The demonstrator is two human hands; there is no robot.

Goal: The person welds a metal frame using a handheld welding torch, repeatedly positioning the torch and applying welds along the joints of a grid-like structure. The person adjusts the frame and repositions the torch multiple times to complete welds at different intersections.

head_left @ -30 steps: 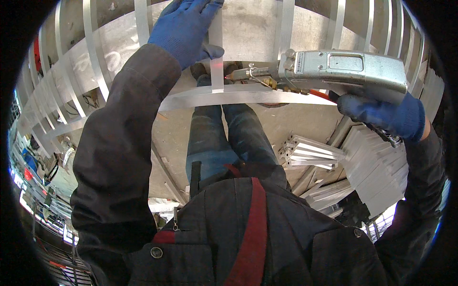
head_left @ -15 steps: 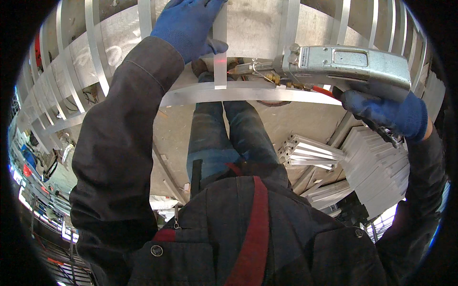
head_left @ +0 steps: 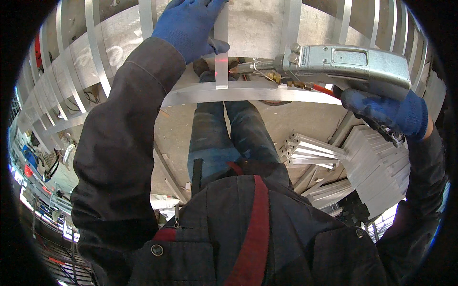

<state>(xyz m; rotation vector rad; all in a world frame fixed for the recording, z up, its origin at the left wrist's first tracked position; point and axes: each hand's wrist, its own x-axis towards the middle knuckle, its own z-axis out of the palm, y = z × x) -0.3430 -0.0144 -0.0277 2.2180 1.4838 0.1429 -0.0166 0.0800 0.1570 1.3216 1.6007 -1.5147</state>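
Note:
My left hand (head_left: 188, 29), in a blue glove, lies on an upright flat metal slat (head_left: 221, 71) at the top, its thumb and fingers reaching over it; the fingertips run to the picture's edge. The slat's near end meets a curved metal rail (head_left: 191, 95). My right hand (head_left: 389, 112), also gloved in blue, is closed around the grip of a silver handheld laser welding gun (head_left: 350, 64). The gun lies sideways over the rail. Its thin nozzle (head_left: 241, 69) points left, close beside the slat's near end, where small red light spots show.
More slats (head_left: 98, 47) line the railing frame on both sides. A pale board or beam (head_left: 257, 28) runs behind it. Below right lie bundled metal profiles (head_left: 310, 151) and a stack of silver bars (head_left: 377, 167). My legs (head_left: 210, 128) stand close to the rail.
Both hands and the gun stay almost in place. The red light on the slat has shifted slightly, with a spot now lower near the nozzle tip.

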